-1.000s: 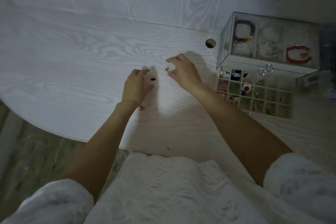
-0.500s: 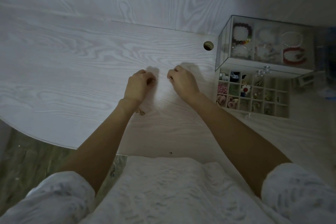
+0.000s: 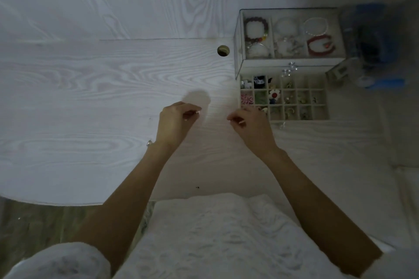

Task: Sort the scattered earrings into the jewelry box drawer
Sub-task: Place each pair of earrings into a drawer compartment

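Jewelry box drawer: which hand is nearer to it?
Right. The right hand is at the jewelry box drawer's near-left corner, overlapping its edge; the left hand is farther left over the table.

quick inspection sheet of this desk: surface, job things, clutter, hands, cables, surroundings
surface: pale wood-grain desk, round grommet hole near the back.
job's things: glass jewelry box with bracelets on top; drawer pulled open, many cells filled; one small earring loose beside the left wrist.
clutter: tiny dark speck near the front edge; blurred blue object right of the box.
hands: left hand and right hand each pinch something small, too small to identify.
cables: nothing seen.
surroundings: wood floor lower left.
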A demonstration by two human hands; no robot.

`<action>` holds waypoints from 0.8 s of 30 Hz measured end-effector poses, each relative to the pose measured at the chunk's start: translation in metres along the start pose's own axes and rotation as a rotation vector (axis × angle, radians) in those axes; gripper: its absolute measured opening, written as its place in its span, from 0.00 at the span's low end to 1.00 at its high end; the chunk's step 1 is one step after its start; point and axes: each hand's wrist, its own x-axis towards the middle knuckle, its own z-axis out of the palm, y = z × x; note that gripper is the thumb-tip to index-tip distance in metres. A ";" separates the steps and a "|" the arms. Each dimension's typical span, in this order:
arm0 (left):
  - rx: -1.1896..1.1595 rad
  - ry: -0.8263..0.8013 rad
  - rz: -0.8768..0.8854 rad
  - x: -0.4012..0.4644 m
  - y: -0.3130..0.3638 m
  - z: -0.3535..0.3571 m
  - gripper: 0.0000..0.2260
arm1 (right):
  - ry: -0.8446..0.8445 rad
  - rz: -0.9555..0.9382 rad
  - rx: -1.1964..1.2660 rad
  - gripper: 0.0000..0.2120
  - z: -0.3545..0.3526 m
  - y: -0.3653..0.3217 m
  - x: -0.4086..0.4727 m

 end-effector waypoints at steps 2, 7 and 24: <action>-0.020 -0.023 0.075 0.000 0.020 0.016 0.07 | 0.079 0.101 0.024 0.05 -0.029 0.023 -0.018; -0.027 -0.075 0.198 0.013 0.066 0.052 0.06 | 0.346 0.178 -0.036 0.05 -0.098 0.075 -0.030; 0.265 -0.203 0.495 0.091 0.168 0.174 0.07 | 0.464 0.123 -0.465 0.11 -0.109 0.150 0.025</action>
